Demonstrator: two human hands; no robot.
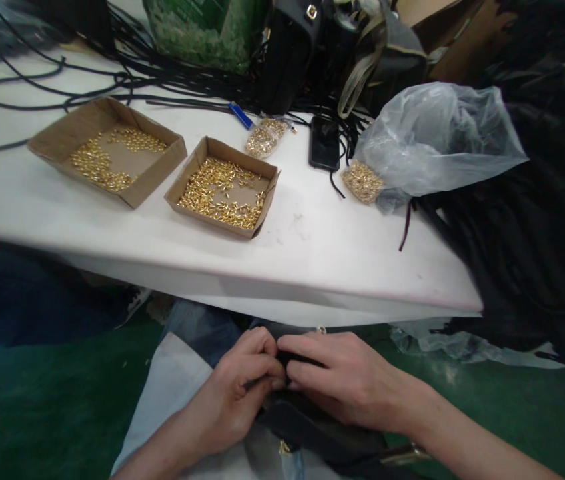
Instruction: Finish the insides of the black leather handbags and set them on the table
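Observation:
Over the lap, my left hand (247, 380) and my right hand (342, 373) meet with fingertips almost touching. Both have their fingers pinched on the edge of a black leather-like strap piece (307, 417). The exact spot between the fingertips is hidden. A gold metal fitting (405, 455) shows on the black piece below my right wrist, and a small gold bit (285, 448) lies under it. On the table ahead stand two shallow cardboard trays, a smaller one (212, 223) holding small gold rivet-like parts (197, 190) and a larger one (155, 179) with round gold pieces (95, 163).
The white table (312, 260) ends just beyond my hands. On it lie a phone (324, 143), a blue lighter (240, 115), a small bag of gold parts (265, 137) and a clear plastic bag (442, 140). Black cords (172, 83) run along the back; black material (537, 247) is piled at right.

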